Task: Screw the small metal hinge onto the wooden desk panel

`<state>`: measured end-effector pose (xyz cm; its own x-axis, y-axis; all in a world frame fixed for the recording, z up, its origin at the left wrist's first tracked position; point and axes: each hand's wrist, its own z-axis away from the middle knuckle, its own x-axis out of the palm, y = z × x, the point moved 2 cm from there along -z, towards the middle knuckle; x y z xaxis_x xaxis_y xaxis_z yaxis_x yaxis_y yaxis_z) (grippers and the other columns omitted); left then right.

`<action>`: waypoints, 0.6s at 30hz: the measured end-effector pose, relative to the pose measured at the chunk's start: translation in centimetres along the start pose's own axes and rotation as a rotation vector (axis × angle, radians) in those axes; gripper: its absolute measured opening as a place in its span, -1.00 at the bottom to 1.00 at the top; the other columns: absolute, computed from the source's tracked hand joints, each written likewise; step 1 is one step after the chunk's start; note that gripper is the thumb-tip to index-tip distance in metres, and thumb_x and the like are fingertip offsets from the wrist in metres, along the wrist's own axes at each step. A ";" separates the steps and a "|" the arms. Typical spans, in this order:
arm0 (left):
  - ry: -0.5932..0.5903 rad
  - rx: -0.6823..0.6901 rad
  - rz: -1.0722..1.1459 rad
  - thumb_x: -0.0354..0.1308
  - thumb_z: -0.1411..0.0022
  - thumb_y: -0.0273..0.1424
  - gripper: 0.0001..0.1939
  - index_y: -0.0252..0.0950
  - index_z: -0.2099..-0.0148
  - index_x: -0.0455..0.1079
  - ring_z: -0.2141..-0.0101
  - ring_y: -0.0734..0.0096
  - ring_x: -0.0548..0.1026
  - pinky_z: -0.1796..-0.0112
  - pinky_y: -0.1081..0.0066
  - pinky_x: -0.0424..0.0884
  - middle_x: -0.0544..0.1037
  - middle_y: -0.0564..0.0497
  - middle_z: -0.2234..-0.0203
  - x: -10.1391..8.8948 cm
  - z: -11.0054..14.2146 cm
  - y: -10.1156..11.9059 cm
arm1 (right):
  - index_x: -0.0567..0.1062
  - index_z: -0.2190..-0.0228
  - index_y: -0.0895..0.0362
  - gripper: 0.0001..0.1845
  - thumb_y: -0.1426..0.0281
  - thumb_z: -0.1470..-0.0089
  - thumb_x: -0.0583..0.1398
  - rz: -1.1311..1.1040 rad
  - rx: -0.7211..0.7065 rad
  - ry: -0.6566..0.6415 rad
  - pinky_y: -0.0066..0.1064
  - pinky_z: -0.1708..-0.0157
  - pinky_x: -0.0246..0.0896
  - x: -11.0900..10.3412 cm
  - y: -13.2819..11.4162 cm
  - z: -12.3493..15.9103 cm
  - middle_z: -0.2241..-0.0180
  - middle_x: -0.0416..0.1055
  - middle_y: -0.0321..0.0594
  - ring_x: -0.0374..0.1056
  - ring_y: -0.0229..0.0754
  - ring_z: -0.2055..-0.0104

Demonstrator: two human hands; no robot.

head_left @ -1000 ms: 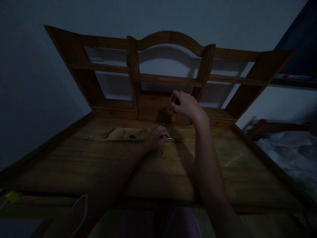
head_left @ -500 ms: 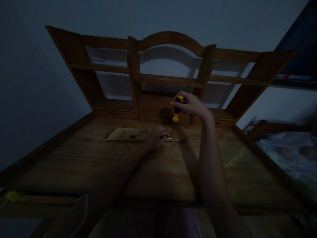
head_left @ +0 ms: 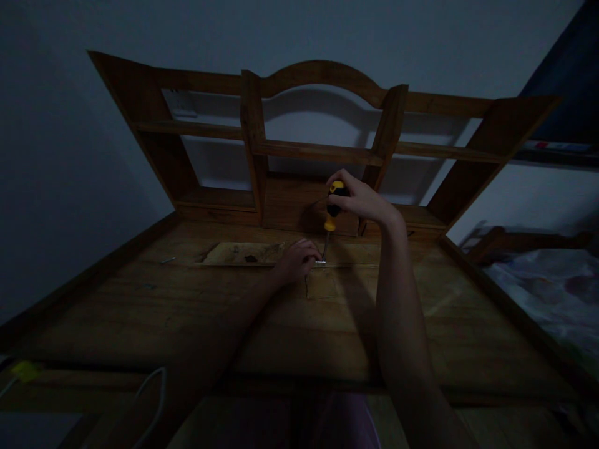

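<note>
My right hand (head_left: 358, 198) is wrapped round the yellow and black handle of a screwdriver (head_left: 331, 223). Its shaft points down, nearly upright, and the tip meets a small shiny metal piece (head_left: 321, 262), perhaps a hinge, on the wooden desk top. The fingers of my left hand (head_left: 299, 257) are curled together and press on the left end of that metal piece. Under and beside this hand lies a pale, rough strip of bare wood (head_left: 243, 252) with a dark hole in it. Any screw under the screwdriver tip is too small to make out.
Behind the hands stands a wooden shelf unit (head_left: 318, 153) with an arched top, against the wall. A thin metal object (head_left: 168, 259), like a screw, lies on the desk at left. A white cable (head_left: 161, 399) hangs at the front edge. The room is dim.
My right fingers have shifted round the screwdriver handle, and the handle leans slightly further left. My left hand stays at the metal piece.
</note>
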<state>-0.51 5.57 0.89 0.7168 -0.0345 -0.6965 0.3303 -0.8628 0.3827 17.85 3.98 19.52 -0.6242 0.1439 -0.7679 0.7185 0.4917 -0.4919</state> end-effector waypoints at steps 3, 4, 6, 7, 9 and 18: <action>-0.011 -0.029 0.000 0.05 -0.28 -0.60 -0.71 -0.24 0.25 0.58 0.16 0.27 0.50 0.07 0.21 0.46 0.59 -0.04 0.28 0.0 0.0 0.1 | 0.37 0.31 0.03 -0.65 0.04 -0.09 0.27 0.053 -0.014 0.009 -0.32 0.29 0.23 0.2 -0.2 0.0 0.35 0.45 -0.27 0.37 -0.13 0.29; -0.015 -0.036 0.001 0.05 -0.28 -0.59 -0.72 -0.24 0.25 0.59 0.15 0.27 0.50 0.07 0.21 0.46 0.59 -0.04 0.28 -0.1 0.0 0.1 | 0.35 0.34 0.03 -0.62 0.01 -0.09 0.27 0.071 -0.011 0.017 -0.33 0.31 0.21 0.3 -0.2 0.0 0.37 0.44 -0.27 0.36 -0.13 0.31; -0.022 -0.047 0.002 0.05 -0.29 -0.59 -0.72 -0.25 0.24 0.59 0.14 0.27 0.50 0.06 0.22 0.46 0.59 -0.05 0.27 -0.1 0.0 0.2 | 0.33 0.38 0.04 -0.64 0.05 -0.08 0.29 0.086 -0.002 0.030 -0.33 0.34 0.17 0.3 -0.3 -0.1 0.39 0.43 -0.26 0.35 -0.14 0.32; -0.026 -0.047 0.003 0.04 -0.30 -0.59 -0.71 -0.25 0.23 0.59 0.14 0.27 0.50 0.06 0.22 0.46 0.59 -0.05 0.26 -0.1 0.1 0.3 | 0.33 0.39 0.04 -0.67 0.10 -0.07 0.29 0.088 -0.001 0.028 -0.34 0.34 0.16 0.3 -0.4 -0.1 0.39 0.43 -0.25 0.35 -0.14 0.33; -0.026 -0.048 0.004 0.04 -0.30 -0.59 -0.71 -0.26 0.23 0.59 0.14 0.27 0.50 0.05 0.22 0.45 0.59 -0.05 0.26 -0.2 0.1 0.3 | 0.32 0.40 0.05 -0.74 0.19 -0.06 0.27 0.094 0.008 0.015 -0.34 0.34 0.15 0.3 -0.5 0.0 0.39 0.43 -0.25 0.36 -0.14 0.32; -0.026 -0.030 -0.005 0.05 -0.29 -0.59 -0.71 -0.25 0.23 0.59 0.16 0.28 0.49 0.06 0.23 0.44 0.58 -0.04 0.27 -0.1 0.0 0.3 | 0.31 0.33 0.05 -0.71 0.16 -0.08 0.26 0.076 0.072 -0.035 -0.32 0.34 0.13 0.2 -0.8 0.0 0.37 0.45 -0.24 0.36 -0.13 0.33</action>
<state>-0.53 5.33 1.07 0.6989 -0.0432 -0.7140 0.3525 -0.8478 0.3963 17.16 3.60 19.79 -0.5568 0.1475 -0.8175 0.7842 0.4178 -0.4587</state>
